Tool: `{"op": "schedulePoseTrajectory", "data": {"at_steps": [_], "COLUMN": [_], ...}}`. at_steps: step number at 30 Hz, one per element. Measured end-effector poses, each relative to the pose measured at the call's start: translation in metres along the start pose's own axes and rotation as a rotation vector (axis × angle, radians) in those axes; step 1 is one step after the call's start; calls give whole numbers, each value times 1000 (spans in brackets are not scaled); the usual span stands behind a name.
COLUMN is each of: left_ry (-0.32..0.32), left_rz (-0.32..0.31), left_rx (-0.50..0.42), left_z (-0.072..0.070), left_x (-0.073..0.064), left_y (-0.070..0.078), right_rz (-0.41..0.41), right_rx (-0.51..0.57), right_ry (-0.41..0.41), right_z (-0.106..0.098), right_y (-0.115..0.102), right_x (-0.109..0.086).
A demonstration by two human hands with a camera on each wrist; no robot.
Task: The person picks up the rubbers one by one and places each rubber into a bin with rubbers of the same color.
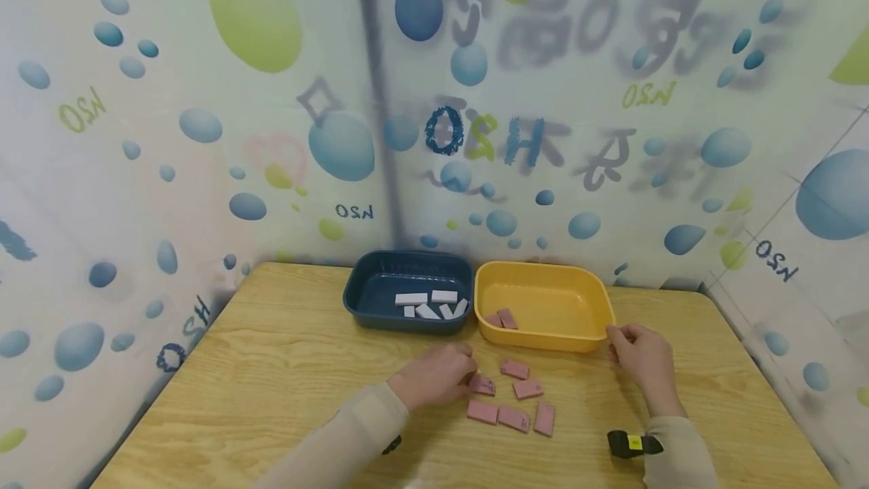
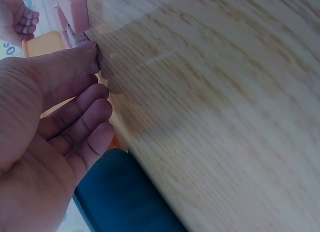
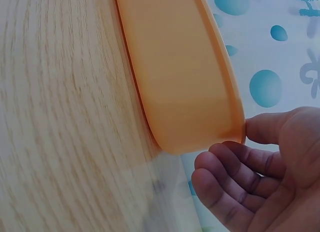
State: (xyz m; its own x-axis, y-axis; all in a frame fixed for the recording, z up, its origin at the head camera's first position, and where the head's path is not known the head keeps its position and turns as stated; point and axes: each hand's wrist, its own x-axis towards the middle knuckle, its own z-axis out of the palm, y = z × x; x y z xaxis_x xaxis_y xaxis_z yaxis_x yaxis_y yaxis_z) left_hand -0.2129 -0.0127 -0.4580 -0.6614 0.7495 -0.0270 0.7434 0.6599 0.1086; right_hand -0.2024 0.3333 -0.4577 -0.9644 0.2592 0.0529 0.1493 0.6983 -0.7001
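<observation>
In the head view my left hand (image 1: 437, 376) pinches a small pink block (image 1: 484, 385) at the left of a loose group on the table. The left wrist view shows the thumb and index finger of that hand (image 2: 60, 102) at the block's end, the other fingers loosely bent. Several more pink blocks (image 1: 514, 419) lie close by. My right hand (image 1: 645, 361) grips the front right corner of a yellow tray (image 1: 543, 339) between thumb and fingers, as the right wrist view also shows. Two pink blocks (image 1: 507, 318) lie inside at the tray's left end.
A dark blue tray (image 1: 366, 315) stands left of the yellow one, touching or nearly so, with several white blocks (image 1: 411, 299) inside. Both trays are near the back edge of the wooden table (image 1: 271, 383). A patterned curtain (image 1: 299, 210) hangs behind.
</observation>
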Motion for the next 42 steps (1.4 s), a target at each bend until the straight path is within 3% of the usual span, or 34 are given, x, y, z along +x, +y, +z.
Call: {"op": "schedulePoseTrajectory", "data": {"at_steps": [13, 28, 34, 42], "left_ry": [8, 35, 79, 201], "left_rz": [10, -11, 4, 56], "left_rx": [10, -99, -70, -16], "left_z": [-1, -6, -7, -10], "left_x": [0, 1, 3, 4], "left_y": [1, -1, -2, -2], "right_rz": [-16, -3, 5, 11], "right_rx": [0, 18, 24, 11], "right_ry": [17, 8, 0, -2], "right_z": [1, 1, 2, 2], "right_y": [0, 0, -1, 3], "right_x": [0, 2, 1, 1]}}
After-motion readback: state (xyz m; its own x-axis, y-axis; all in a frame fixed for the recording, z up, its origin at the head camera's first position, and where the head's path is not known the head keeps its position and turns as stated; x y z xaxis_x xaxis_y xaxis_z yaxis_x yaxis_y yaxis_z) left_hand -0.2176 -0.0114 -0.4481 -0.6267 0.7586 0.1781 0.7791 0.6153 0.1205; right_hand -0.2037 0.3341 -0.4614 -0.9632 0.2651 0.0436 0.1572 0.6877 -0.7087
